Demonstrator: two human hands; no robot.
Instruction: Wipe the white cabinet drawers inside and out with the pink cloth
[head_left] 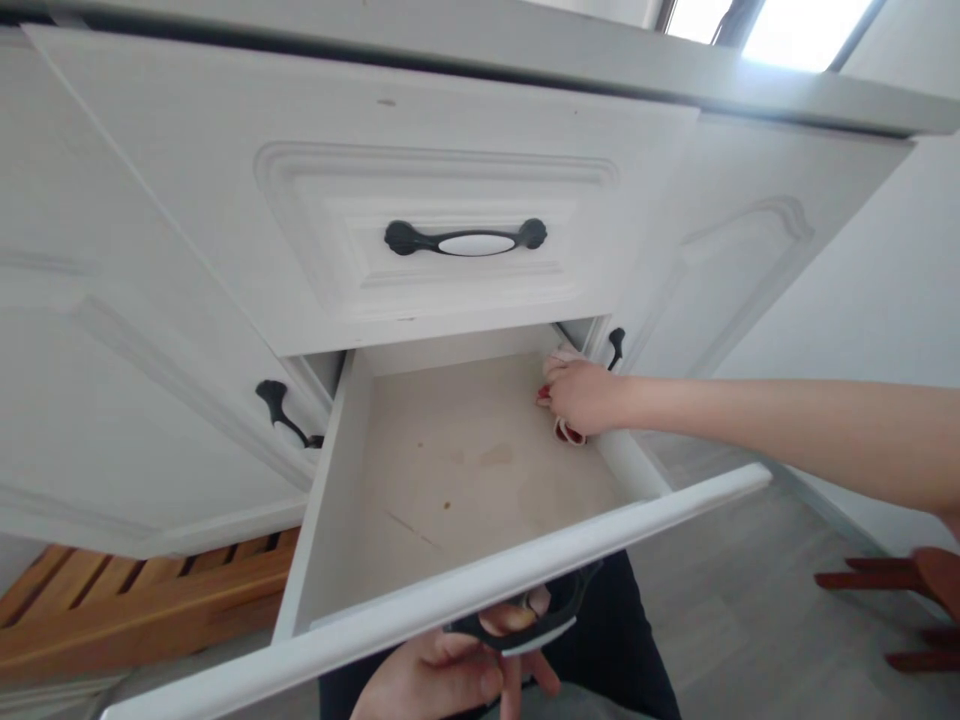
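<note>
A white drawer (442, 600) stands pulled out of the cabinet, its pale bottom stained in spots. Below its front edge my left hand (457, 670) has its fingers hooked around the dark drawer handle (555, 620). My right hand (589, 393) reaches into the back right corner of the drawer, fingers closed on a small pale pink cloth item (561, 357). Red patches and a white cord loop (570, 433) show under that hand. Most of the item is hidden by the fingers, so its kind does not show.
Above is a shut drawer with a black and white handle (466, 240). Cabinet doors with dark handles (285, 412) flank the drawer. A slatted wooden piece (150, 600) stands at lower left, reddish-brown wooden legs (877, 580) at lower right. My legs are under the drawer front.
</note>
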